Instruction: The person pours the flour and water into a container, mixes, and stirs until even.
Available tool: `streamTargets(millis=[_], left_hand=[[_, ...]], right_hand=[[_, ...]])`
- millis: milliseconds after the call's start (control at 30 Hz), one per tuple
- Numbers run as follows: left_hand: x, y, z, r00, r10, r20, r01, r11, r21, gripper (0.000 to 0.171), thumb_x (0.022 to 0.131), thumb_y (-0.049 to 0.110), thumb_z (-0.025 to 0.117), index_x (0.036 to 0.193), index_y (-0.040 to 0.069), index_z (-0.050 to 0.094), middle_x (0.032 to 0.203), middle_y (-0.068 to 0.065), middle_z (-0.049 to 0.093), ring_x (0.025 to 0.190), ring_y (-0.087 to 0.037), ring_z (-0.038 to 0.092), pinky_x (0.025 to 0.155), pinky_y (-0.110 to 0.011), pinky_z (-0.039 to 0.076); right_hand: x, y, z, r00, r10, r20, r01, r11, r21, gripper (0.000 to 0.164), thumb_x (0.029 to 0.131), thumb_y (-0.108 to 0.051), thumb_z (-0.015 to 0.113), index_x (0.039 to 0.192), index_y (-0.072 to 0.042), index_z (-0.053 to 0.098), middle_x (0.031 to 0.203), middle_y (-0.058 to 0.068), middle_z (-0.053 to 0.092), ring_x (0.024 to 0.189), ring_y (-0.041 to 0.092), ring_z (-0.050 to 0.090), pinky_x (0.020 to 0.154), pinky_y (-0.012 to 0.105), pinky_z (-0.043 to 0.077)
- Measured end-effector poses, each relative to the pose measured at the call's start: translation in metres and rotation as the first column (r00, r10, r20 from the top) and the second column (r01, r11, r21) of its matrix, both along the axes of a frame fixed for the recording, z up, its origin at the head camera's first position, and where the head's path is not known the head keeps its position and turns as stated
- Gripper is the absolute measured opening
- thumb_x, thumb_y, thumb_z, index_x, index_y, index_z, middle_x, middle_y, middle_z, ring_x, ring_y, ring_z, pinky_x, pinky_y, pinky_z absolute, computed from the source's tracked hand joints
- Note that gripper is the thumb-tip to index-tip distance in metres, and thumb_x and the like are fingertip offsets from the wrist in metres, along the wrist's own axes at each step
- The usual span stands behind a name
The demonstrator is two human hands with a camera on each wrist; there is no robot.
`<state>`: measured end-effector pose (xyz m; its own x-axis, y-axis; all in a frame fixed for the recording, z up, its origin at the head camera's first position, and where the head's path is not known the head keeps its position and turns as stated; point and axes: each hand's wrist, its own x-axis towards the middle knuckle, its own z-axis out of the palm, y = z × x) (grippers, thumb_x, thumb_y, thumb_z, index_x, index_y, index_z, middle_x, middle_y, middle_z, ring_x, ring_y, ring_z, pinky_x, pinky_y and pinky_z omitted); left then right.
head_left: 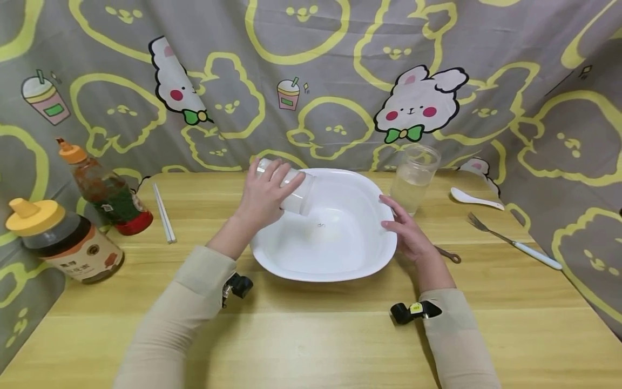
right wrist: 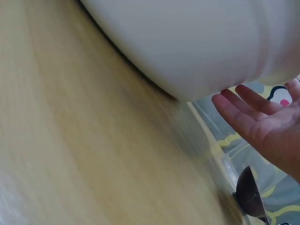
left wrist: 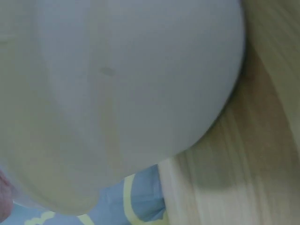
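My left hand (head_left: 264,192) grips a clear jar (head_left: 297,197) with white contents, tipped sideways above the left side of a white basin (head_left: 320,273). The jar's mouth faces right and down over the basin. At the basin's right rim is my right hand (head_left: 410,232), its thumb over the edge and fingers along the outside. In the right wrist view, those fingers (right wrist: 234,115) lie against the outer wall. The left wrist view is filled mostly by the basin's outer side (left wrist: 164,84), with the jar out of sight there. Small dark marks show on the basin's floor.
Behind the right hand stands a glass jar (head_left: 413,181) of cloudy liquid. A dark, spoon-like utensil (head_left: 449,255), a fork (head_left: 515,244) and a white spoon (head_left: 476,199) lie right. Chopsticks (head_left: 164,213), a red sauce bottle (head_left: 112,194) and a yellow-capped bottle (head_left: 65,243) are left.
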<state>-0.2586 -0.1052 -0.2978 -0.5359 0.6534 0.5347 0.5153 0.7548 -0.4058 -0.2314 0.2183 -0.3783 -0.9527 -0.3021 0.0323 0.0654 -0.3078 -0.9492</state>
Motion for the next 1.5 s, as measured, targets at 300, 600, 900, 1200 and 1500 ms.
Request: streamTargets(millis=[300,600,900,1200,1500], left_hand=[[-0.001,-0.004,-0.003,1.0,0.014,0.0,-0.014,0.999,0.03,0.076,0.055,0.02,0.073,0.124,0.02,0.041,0.119,-0.014,0.042,0.113,-0.032,0.033,0.096,-0.056,0.014],[-0.003,-0.012,-0.004,0.997,0.031,0.068,-0.051,0.951,0.305,0.079,0.05,0.029,0.074,0.12,0.017,0.04,0.116,-0.014,0.045,0.106,-0.032,0.04,0.092,-0.055,0.025],[0.0,-0.025,0.002,0.978,0.023,0.209,-0.153,0.758,0.634,0.083,0.05,0.028,0.076,0.122,0.016,0.038,0.116,-0.011,0.046,0.103,-0.029,0.043,0.086,-0.048,0.033],[-0.003,-0.044,-0.001,0.92,-0.037,0.391,-0.355,0.347,0.868,0.085,0.05,0.025,0.08,0.123,0.018,0.036,0.111,-0.004,0.047,0.099,-0.021,0.043,0.078,-0.04,0.039],[-0.002,-0.061,-0.002,0.827,-0.226,0.515,-0.552,-0.148,0.821,0.09,0.06,0.021,0.076,0.133,0.021,0.023,0.121,-0.002,0.039,0.106,-0.015,0.036,0.09,-0.026,0.033]], right_hand=[[-0.001,-0.003,0.002,1.0,-0.014,0.019,0.014,1.0,0.021,0.056,0.083,0.003,0.046,0.132,-0.023,0.034,0.13,0.009,0.027,0.091,0.019,0.053,0.066,0.035,0.051],[0.0,-0.003,0.003,0.999,-0.018,0.028,0.017,1.0,0.018,0.055,0.084,0.003,0.044,0.131,-0.024,0.035,0.129,0.007,0.028,0.092,0.019,0.053,0.066,0.035,0.051],[0.0,-0.004,0.003,1.0,-0.007,0.029,0.007,1.0,0.013,0.055,0.084,0.002,0.045,0.132,-0.023,0.035,0.13,0.006,0.027,0.093,0.02,0.053,0.066,0.036,0.051],[-0.001,-0.002,0.002,1.0,-0.005,0.025,0.005,1.0,0.013,0.056,0.085,0.002,0.044,0.133,-0.023,0.033,0.132,0.007,0.025,0.094,0.021,0.052,0.068,0.035,0.051],[0.0,-0.001,0.001,1.0,0.007,0.014,-0.007,1.0,0.006,0.056,0.085,0.001,0.045,0.133,-0.023,0.031,0.134,0.007,0.021,0.096,0.021,0.051,0.069,0.035,0.051]])
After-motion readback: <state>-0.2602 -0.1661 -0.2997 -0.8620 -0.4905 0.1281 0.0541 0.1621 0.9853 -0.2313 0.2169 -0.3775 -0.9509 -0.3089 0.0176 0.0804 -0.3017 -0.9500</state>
